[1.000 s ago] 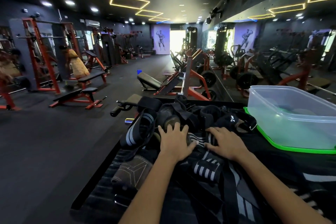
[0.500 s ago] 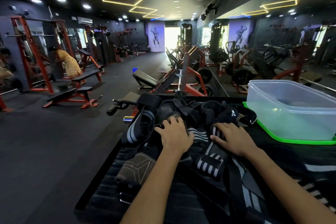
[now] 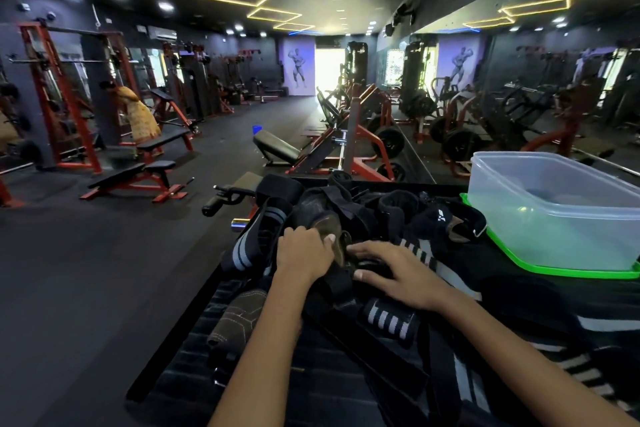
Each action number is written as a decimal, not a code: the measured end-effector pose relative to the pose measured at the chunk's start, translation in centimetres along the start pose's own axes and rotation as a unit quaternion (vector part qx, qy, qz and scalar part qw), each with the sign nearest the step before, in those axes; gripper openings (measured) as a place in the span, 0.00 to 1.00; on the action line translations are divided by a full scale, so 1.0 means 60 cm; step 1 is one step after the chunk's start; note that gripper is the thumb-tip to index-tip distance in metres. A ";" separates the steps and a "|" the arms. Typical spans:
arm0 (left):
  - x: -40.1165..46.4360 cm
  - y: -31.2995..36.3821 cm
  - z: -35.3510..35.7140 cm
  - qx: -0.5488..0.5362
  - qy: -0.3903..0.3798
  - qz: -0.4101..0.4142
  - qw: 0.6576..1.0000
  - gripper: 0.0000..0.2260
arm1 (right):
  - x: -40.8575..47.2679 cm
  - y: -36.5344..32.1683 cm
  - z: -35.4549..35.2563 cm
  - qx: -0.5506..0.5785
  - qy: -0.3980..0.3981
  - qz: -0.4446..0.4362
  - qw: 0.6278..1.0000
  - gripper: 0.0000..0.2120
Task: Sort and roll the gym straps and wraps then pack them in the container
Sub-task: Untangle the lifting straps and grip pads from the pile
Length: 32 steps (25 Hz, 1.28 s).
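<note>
Fingers curl into the straps beneath both hands.

red benches | leg press | wall mirror | bodybuilder poster

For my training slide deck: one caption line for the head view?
Both hands, left and right, dig into a tangled pile of gym straps beside a clear container.

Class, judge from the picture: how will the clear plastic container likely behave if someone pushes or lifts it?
The clear plastic container looks thin-walled and nearly empty, so probably light. It sits on its green lid, so a push may slide it. Broad and low, it seems unlikely to tip.
</note>
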State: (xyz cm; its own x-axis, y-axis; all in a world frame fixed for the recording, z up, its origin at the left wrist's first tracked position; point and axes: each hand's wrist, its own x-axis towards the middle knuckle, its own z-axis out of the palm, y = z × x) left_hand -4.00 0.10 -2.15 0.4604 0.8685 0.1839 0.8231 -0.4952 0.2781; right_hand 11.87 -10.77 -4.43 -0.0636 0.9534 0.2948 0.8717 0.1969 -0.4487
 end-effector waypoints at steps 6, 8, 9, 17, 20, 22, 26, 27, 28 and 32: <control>0.006 -0.008 -0.010 -0.221 -0.037 -0.033 0.974 0.16 | 0.000 -0.008 0.017 0.241 0.042 0.085 0.966 0.11; 0.002 -0.001 -0.013 -0.248 -0.029 -0.034 0.968 0.16 | 0.001 -0.014 0.014 0.298 0.084 0.119 0.943 0.10; 0.001 0.003 -0.014 -0.261 -0.029 -0.032 0.964 0.17 | 0.002 -0.017 0.015 0.329 0.104 0.138 0.928 0.11; -0.011 0.038 -0.010 -0.307 -0.036 0.057 0.949 0.08 | 0.000 -0.023 -0.007 0.556 0.130 0.230 0.788 0.03; -0.008 0.029 -0.008 -0.322 -0.039 0.068 0.944 0.07 | 0.001 -0.022 -0.011 0.528 0.154 0.220 0.806 0.04; -0.011 0.032 -0.010 -0.355 -0.028 0.072 0.932 0.07 | 0.001 -0.025 -0.016 0.502 0.169 0.202 0.824 0.05; -0.016 0.036 -0.021 -0.464 -0.060 0.042 0.883 0.11 | 0.002 -0.022 -0.048 0.529 0.250 0.154 0.796 0.03; -0.017 0.038 -0.021 -0.483 -0.076 0.040 0.871 0.12 | 0.001 -0.017 -0.056 0.533 0.271 0.143 0.789 0.04; -0.019 0.042 -0.019 -0.501 -0.088 0.041 0.860 0.13 | 0.000 -0.013 -0.063 0.537 0.283 0.134 0.783 0.05; -0.028 0.065 -0.015 -0.599 -0.106 0.040 0.793 0.13 | -0.005 -0.006 -0.085 0.519 0.280 0.109 0.800 0.03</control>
State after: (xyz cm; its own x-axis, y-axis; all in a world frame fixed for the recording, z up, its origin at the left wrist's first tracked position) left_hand -1.88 -3.29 -0.55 0.6444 0.7553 0.1191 -0.0600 -0.1054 0.9926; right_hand 14.05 -12.32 -0.06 0.5168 0.7960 0.3153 -0.0597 0.4008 -0.9142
